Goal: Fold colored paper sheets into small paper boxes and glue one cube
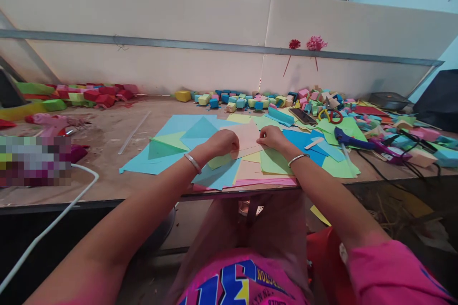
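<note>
Between my two hands lies a sheet of pale pink paper (246,137), its near edge running from one hand to the other. My left hand (223,142) pinches its left corner with fingers curled. At the right end of the same edge, my right hand (271,137) grips the paper between thumb and fingers. Underneath spread several overlapping coloured sheets, among them a light blue sheet (175,126), a folded green sheet (166,145) and a dark blue sheet (296,140). More pink sheets (250,171) lie near the table's front edge.
To the right are scissors (329,115), a phone (303,116) and a blue-purple glue gun (375,147) with cables. Small paper blocks (236,100) line the back of the table. A pink glue gun (53,126) and a clear glue stick (134,132) lie at left, near a white cable (95,174).
</note>
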